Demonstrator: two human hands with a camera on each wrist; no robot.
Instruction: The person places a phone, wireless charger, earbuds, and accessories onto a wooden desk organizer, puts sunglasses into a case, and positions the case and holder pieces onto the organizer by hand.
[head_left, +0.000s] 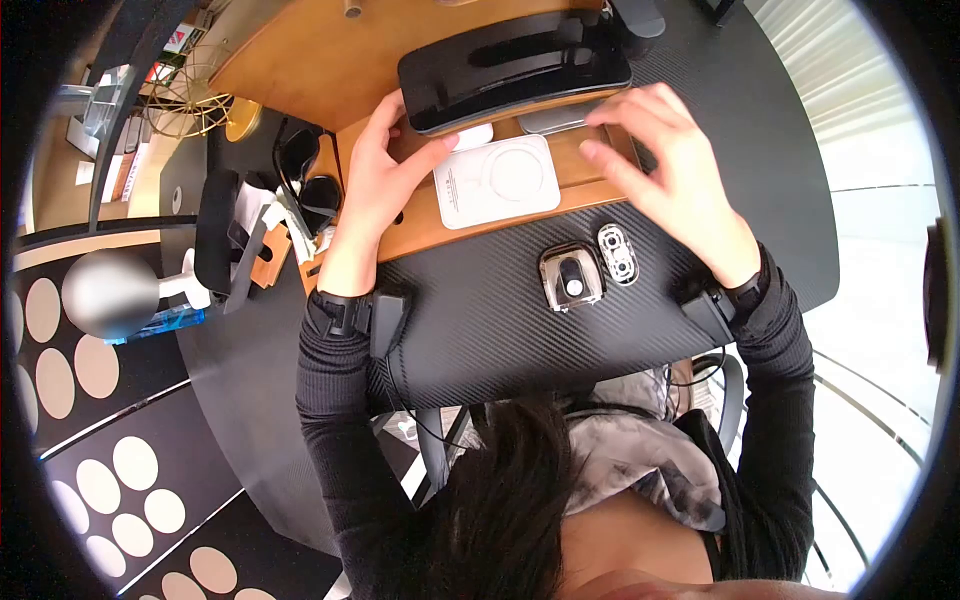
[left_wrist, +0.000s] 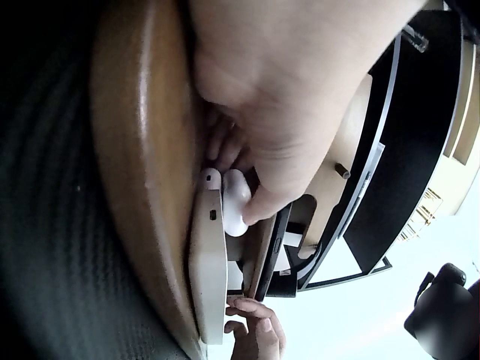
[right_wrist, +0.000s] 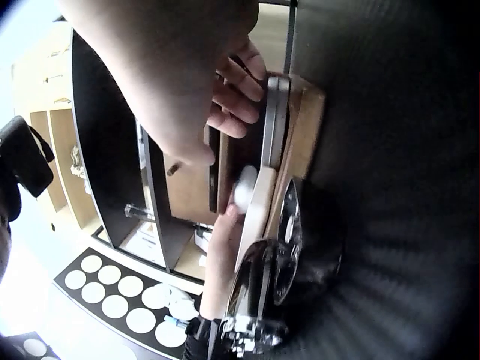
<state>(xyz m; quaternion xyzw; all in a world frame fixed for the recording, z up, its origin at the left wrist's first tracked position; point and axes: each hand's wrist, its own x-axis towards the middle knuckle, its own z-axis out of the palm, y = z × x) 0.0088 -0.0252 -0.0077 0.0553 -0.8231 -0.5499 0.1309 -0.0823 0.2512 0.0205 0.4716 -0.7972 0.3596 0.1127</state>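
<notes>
My left hand (head_left: 385, 170) reaches over the wooden stand's ledge and holds a small white rounded case (left_wrist: 236, 202), thumb against it and fingers curled at its far side. Right in front of that case lies a white power bank (head_left: 498, 182) with a ring mark on its face and a port in its edge. My right hand (head_left: 665, 150) hovers over the ledge's right end, its fingers loosely bent with nothing between them. Beneath those fingertips is a flat grey slab-like item (right_wrist: 276, 124), partly covered by the hand in the head view.
A glossy black long case (head_left: 515, 70) rests on the wooden stand (head_left: 300, 70) behind the hands. On the black desk (head_left: 470, 330) sit a clear-and-black square gadget (head_left: 572, 277) and a silver two-holed piece (head_left: 618, 254). Sunglasses (head_left: 318, 190) and papers crowd the left.
</notes>
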